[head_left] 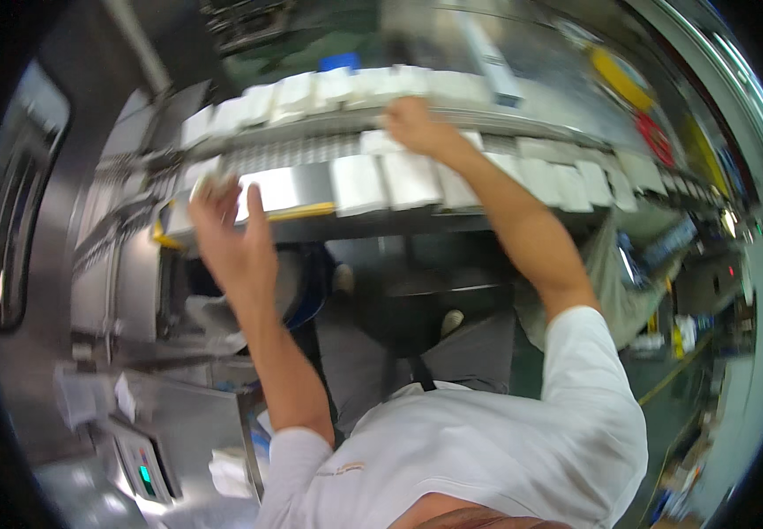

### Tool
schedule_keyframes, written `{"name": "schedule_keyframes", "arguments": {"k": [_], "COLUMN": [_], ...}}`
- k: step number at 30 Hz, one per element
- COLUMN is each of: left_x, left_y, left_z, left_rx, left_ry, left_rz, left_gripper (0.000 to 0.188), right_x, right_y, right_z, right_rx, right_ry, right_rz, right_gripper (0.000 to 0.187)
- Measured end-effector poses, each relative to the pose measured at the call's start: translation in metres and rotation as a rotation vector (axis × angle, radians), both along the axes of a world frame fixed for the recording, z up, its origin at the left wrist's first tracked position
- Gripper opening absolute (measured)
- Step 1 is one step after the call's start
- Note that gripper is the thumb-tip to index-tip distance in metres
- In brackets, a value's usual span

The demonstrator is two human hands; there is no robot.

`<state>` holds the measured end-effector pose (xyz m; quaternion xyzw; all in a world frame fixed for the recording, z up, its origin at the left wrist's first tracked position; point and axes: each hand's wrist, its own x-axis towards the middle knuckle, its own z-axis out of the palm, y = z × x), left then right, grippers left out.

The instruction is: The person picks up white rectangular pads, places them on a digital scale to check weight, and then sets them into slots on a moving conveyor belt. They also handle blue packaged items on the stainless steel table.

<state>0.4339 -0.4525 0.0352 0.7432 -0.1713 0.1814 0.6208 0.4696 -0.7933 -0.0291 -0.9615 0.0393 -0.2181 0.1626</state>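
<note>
My left hand point(233, 231), smeared by motion, is over the near left edge of the line, with its thumb spread away from the fingers. A white packet point(205, 169) lies just beyond its fingertips; whether they touch is unclear. Farther off, my right hand point(414, 125) is closed above the conveyor belt point(311, 150), between the two rows of packets. Its fingertips are hidden, and what they hold, if anything, does not show. White packets point(294, 95) stand side by side along the far row. Flat white packets point(358, 185) line the near ledge, below my right hand.
A bare metal plate point(314, 187) with a yellow edge interrupts the near row. A scale point(139, 467) with a green display sits at lower left. At the far right are a yellow tape roll point(621, 79) and a red looped item point(654, 138). A pale cloth bag point(589, 273) hangs at right.
</note>
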Motion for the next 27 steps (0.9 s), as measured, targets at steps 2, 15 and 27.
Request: {"name": "schedule_keyframes", "arguments": {"k": [2,15,27], "left_x": [-0.042,-0.133,-0.086], "left_y": [-0.002,0.029,0.012], "left_z": [-0.006,-0.06,-0.037], "left_rx": [-0.154,-0.112,-0.454], "left_ry": [0.087,0.418,0.426], "left_rz": [-0.1,-0.356,-0.463], "left_gripper": [0.043,0.048,0.046], "right_x": [0.03,0.131,-0.028], "right_y": [0.006,0.107,0.054], "right_z": [-0.017,-0.044,0.094], "right_rx": [0.082,0.254,1.043], "right_ry": [-0.001,0.602,0.205], "right_rz": [0.03,-0.453,0.201], "right_gripper": [0.029,0.054,0.034]}}
